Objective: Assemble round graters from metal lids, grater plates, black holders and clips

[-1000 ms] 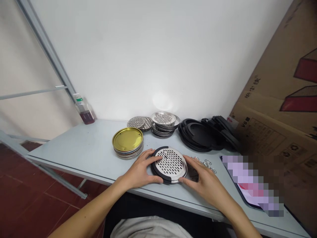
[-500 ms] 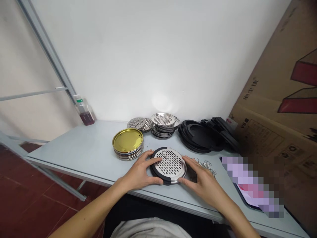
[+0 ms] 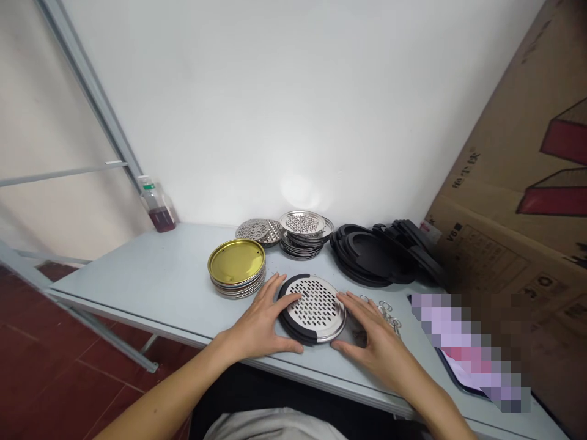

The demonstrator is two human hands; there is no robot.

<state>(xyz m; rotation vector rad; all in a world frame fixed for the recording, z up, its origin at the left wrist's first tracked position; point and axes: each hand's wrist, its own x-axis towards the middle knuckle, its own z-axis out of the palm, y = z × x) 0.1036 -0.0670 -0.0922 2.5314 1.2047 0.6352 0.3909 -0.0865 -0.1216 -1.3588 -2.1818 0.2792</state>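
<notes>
The perforated disc [image 3: 314, 310] lay between the wide-spread left hand [image 3: 257, 324] and right hand [image 3: 373, 333], fingers [image 3: 290, 299] resting against its rim on both sides.

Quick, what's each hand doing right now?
Left hand: open, fingers spread on the perforated steel disc, not closed.
Right hand: open, fingertips against the disc's edge, not closed.

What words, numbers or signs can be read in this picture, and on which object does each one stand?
"V6": on the brown corrugated cardboard box.
Dark Chinese characters on that box: too blurred to read.
Small printed panel on that box: too small to read.
Clear plastic bottle: its green label is too small.
Pixelated screen: mosaic hides it.
</notes>
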